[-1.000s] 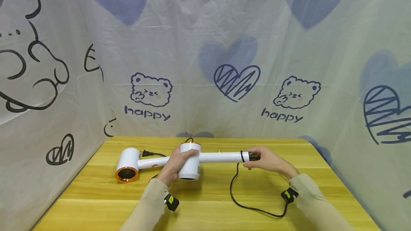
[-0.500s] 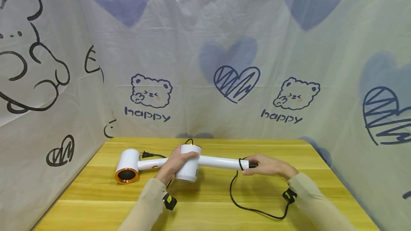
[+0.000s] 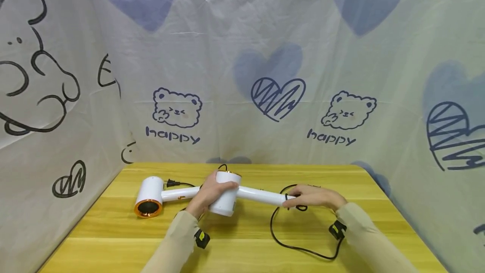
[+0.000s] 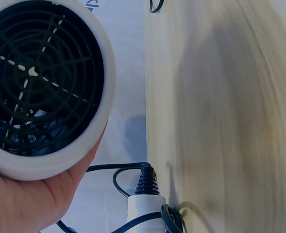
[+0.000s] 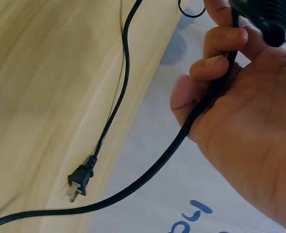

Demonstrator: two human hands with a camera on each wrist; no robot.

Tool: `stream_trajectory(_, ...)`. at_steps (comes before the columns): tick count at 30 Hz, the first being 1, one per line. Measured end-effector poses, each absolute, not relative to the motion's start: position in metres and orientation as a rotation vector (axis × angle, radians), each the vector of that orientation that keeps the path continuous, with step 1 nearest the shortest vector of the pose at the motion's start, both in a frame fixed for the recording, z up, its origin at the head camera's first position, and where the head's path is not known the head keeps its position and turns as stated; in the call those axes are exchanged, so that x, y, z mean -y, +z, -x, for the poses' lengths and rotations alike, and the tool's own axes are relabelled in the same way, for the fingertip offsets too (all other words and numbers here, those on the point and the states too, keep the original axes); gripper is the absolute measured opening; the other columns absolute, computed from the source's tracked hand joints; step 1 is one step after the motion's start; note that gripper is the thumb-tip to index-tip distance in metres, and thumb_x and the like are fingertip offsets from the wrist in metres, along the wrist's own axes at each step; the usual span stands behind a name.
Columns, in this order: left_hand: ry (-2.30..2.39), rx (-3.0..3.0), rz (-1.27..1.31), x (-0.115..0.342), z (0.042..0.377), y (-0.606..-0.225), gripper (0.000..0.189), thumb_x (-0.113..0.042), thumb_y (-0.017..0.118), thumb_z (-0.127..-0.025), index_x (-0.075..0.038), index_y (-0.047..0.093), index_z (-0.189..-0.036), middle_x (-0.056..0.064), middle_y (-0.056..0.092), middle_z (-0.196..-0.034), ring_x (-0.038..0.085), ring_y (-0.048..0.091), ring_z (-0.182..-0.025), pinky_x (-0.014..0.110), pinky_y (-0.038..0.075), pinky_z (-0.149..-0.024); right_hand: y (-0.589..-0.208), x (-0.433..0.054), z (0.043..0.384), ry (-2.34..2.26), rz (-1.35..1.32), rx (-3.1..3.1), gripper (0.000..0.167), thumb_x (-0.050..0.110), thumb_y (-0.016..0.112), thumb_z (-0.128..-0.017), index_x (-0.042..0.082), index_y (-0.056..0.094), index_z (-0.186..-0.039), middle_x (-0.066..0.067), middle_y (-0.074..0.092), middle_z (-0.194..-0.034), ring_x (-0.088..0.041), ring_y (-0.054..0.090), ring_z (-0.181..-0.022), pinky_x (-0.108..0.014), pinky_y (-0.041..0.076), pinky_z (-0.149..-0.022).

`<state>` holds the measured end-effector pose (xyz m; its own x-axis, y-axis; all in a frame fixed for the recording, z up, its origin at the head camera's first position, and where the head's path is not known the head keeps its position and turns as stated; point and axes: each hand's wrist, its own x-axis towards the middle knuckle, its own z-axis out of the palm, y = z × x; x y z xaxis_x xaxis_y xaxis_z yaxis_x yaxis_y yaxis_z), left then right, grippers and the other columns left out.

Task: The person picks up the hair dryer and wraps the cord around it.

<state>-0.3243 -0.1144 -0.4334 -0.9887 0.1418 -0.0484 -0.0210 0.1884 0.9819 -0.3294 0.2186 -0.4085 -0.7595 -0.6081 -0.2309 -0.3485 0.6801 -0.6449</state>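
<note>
My left hand [image 3: 210, 193] grips the head of a white hair dryer [image 3: 226, 197] over the table's middle, fingers round its side. Its round dark grille [image 4: 36, 80] faces the camera in the left wrist view. The handle slopes right and slightly down to my right hand [image 3: 312, 196], whose thumb and fingers are at its end. In the right wrist view, curled fingers hold the black power cord [image 5: 155, 167], with the dark ribbed cord sleeve [image 5: 274, 19] just above. A band of cord [image 3: 286, 200] loops round the handle end.
A second white hair dryer [image 3: 149, 199] with an orange-rimmed nozzle lies on the left of the wooden table [image 3: 113, 247]. Near it lies a black two-prong plug [image 3: 172, 183]. Loose cord [image 3: 299, 248] curves over the table at right. A printed cloth [image 3: 223, 138] hangs behind.
The held hair dryer's handle end has dropped, so it slopes down to the right. My right hand has moved slightly down and its fingers now cover the cord sleeve; the left keeps its grip.
</note>
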Motion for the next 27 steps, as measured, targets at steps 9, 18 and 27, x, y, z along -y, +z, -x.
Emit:
stream_trajectory(9,1.875,-2.413,-0.112,0.115,0.324,-0.439,0.076,-0.029,0.082,-0.075,-0.006,0.041,-0.135,0.019,0.058,-0.110,0.028,0.064,-0.081,0.037,0.059,-0.058,-0.399,-0.199,0.328,-0.573,0.870,-2.613,0.023,0.034,0.079,-0.080,0.016,0.071,-0.091,0.002,0.062,-0.074,-0.006,0.046,-0.057,-0.021,0.040,-0.051)
stream_trajectory(18,1.921,-2.410,-0.045,0.116,0.322,-0.445,0.070,-0.029,0.085,-0.070,0.000,0.051,-0.123,0.019,0.062,-0.103,0.027,0.065,-0.079,0.040,0.060,-0.061,-0.394,-0.183,0.318,-0.394,0.723,-2.909,0.027,0.030,0.086,-0.074,0.013,0.071,-0.088,0.006,0.060,-0.072,-0.012,0.050,-0.059,-0.028,0.042,-0.052)
stream_trajectory(27,2.031,-2.338,-0.056,0.118,0.323,-0.443,0.064,-0.023,0.083,-0.072,0.001,0.051,-0.123,0.019,0.062,-0.105,0.028,0.064,-0.084,0.040,0.059,-0.067,-0.391,-0.184,0.320,-0.409,0.897,-3.027,0.019,0.026,0.083,-0.077,0.017,0.068,-0.085,0.009,0.055,-0.070,-0.010,0.046,-0.062,-0.025,0.038,-0.053)
